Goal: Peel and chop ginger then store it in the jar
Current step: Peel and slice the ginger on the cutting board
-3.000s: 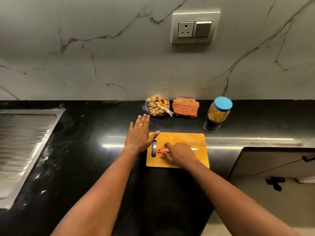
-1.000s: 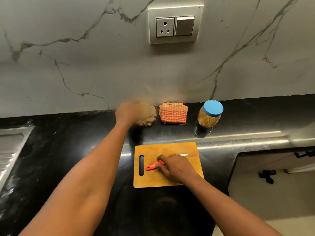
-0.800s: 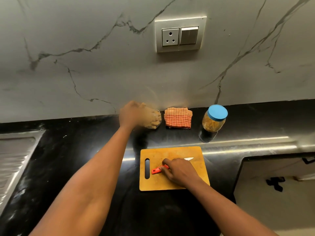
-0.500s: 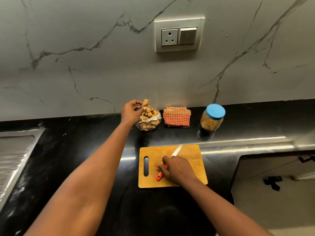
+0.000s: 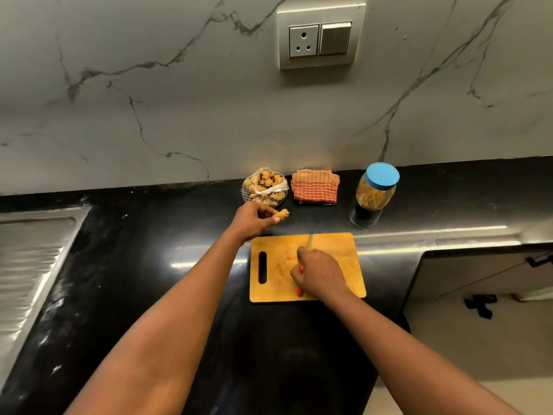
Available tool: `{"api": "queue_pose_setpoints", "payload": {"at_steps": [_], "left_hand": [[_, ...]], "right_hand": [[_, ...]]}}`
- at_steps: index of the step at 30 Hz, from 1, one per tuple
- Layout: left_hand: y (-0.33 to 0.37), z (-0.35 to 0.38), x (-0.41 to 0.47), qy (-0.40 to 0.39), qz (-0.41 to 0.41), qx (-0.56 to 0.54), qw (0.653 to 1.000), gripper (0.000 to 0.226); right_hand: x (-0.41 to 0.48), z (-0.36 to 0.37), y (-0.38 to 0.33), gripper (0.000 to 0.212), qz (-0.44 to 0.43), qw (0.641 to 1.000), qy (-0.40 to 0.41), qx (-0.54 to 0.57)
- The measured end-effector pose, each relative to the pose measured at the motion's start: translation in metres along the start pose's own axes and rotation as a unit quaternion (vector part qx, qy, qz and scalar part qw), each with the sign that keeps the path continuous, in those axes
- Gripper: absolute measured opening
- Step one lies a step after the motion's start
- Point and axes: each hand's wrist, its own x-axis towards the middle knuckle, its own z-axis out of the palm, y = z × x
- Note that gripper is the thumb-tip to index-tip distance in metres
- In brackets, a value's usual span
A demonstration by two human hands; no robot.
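Observation:
My left hand (image 5: 253, 220) holds a small ginger piece (image 5: 281, 215) just above the black counter, between the mesh bag of ginger (image 5: 264, 187) and the wooden cutting board (image 5: 332, 244). My right hand (image 5: 318, 272) grips the red-handled knife (image 5: 309, 241) over the middle of the board, blade pointing away from me; most of the handle is hidden under my fingers. A glass jar with a blue lid (image 5: 376, 187) stands at the back right and holds yellowish pieces.
A folded orange checked cloth (image 5: 315, 187) lies between the bag and the jar against the marble wall. A steel sink drainboard (image 5: 27, 265) is at the far left. The counter (image 5: 149, 265) ends at the right of the board, above a cabinet door (image 5: 478, 274).
My left hand reached to the mesh bag, took out one ginger piece and brought it back toward the board. My right hand turned the knife from lying sideways to pointing away.

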Motion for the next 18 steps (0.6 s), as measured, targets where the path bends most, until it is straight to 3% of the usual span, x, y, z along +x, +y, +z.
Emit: {"api": "queue_pose_setpoints", "payload": {"at_steps": [11,18], "left_hand": [[-0.019,0.04,-0.037,-0.035,0.02,0.203,0.978,0.03],[-0.026,0.054,-0.051,-0.002,0.04,0.241,0.97,0.033]], "right_hand": [[-0.01,0.005,0.01,0.022,0.054,0.998,0.004,0.033],[-0.017,0.002,0.021,0.033,0.109,0.99,0.009,0.091]]}}
